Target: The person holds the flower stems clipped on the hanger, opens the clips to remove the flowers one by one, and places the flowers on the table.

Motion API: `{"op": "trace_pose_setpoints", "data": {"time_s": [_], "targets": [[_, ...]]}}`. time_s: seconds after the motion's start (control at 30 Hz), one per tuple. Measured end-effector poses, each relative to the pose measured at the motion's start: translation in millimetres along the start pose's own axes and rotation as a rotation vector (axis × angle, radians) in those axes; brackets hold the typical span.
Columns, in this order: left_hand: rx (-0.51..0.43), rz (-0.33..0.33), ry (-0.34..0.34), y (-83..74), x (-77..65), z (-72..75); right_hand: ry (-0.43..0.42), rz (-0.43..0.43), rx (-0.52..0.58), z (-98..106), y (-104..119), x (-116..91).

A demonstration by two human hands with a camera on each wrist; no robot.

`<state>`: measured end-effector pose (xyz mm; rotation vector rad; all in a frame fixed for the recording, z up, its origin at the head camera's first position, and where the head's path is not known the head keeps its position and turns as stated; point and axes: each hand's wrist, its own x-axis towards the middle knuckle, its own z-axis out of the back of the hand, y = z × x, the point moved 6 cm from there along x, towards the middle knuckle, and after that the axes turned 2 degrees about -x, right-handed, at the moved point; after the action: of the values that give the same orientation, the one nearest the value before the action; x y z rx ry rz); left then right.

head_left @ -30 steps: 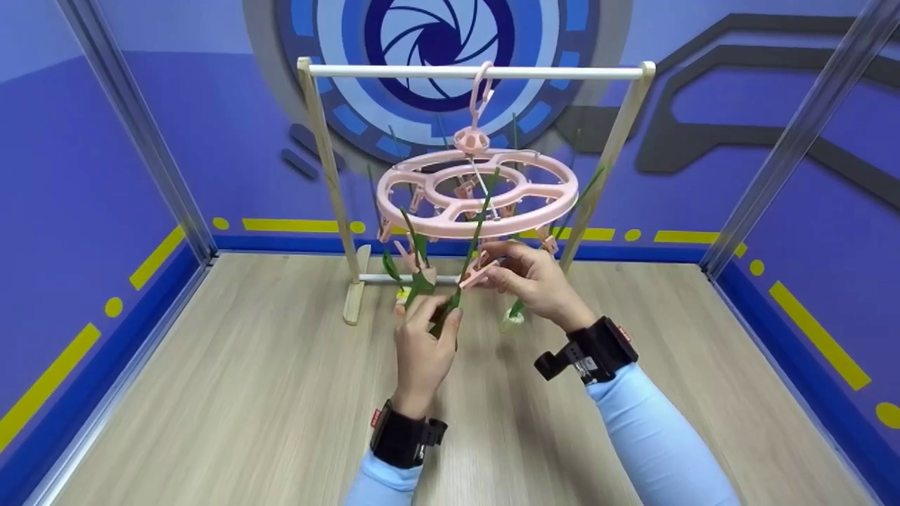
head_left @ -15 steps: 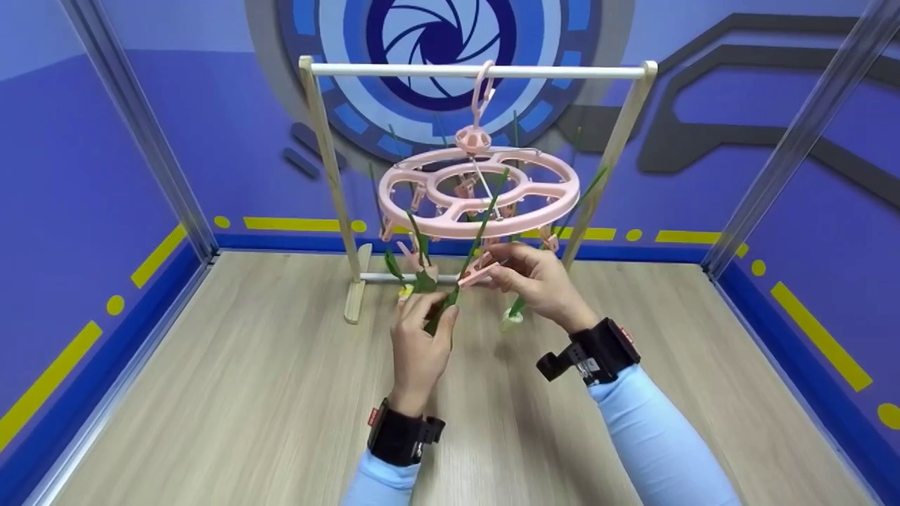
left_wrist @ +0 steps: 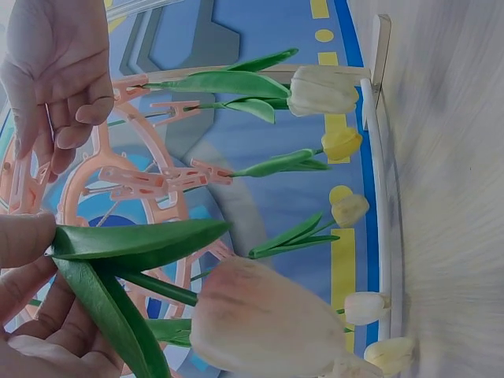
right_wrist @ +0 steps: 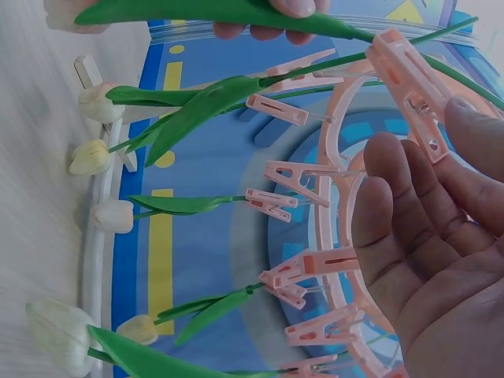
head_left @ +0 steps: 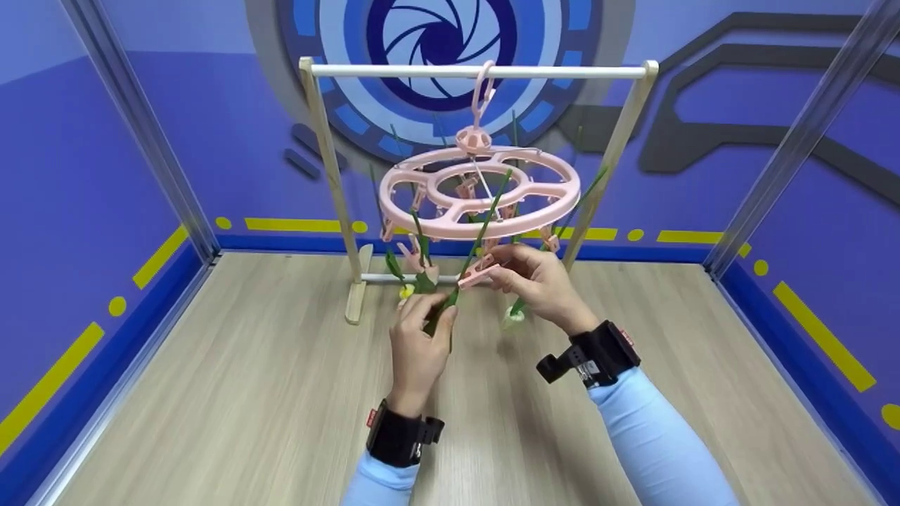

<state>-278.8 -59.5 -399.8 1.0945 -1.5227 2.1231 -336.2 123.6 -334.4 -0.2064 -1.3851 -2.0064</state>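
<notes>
A pale tulip (left_wrist: 260, 319), bloom downward, is held below the front edge of a pink round hanger (head_left: 464, 230); the left hand's (head_left: 420, 344) fingers pinch its leafy part. The right hand's (head_left: 541, 284) fingers clamp a pink clothespin (right_wrist: 408, 87) at the stem. Other tulips (left_wrist: 323, 90) hang around; a rack (head_left: 394, 70) on the table (head_left: 281, 393) supports the hanger.

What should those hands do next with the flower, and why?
Maybe the right hand should gently loosen its pinch on the pink clothespin, because the stem crosses its tip and the left hand holds the tulip.
</notes>
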Motion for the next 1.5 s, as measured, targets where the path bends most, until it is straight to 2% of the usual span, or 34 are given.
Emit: {"op": "trace_pose_setpoints", "data": {"time_s": [0.5, 0.9, 1.2, 1.5], "targets": [[0.004, -0.016, 0.002, -0.8, 0.6, 0.7, -0.018, 0.04, 0.006, -1.0, -0.5, 0.8], [0.005, 0.02, 0.009, 1.2, 1.0, 0.4, -0.029, 0.059, -0.023, -0.7, -1.8, 1.1], [0.001, 0.021, 0.008, 2.2, 0.7, 1.5, -0.054, -0.001, -0.056, 1.8, -0.3, 0.5], [0.002, 0.02, 0.008, 2.3, 0.5, 2.7, -0.042, 0.005, -0.064, 2.5, -1.8, 0.6]]}}
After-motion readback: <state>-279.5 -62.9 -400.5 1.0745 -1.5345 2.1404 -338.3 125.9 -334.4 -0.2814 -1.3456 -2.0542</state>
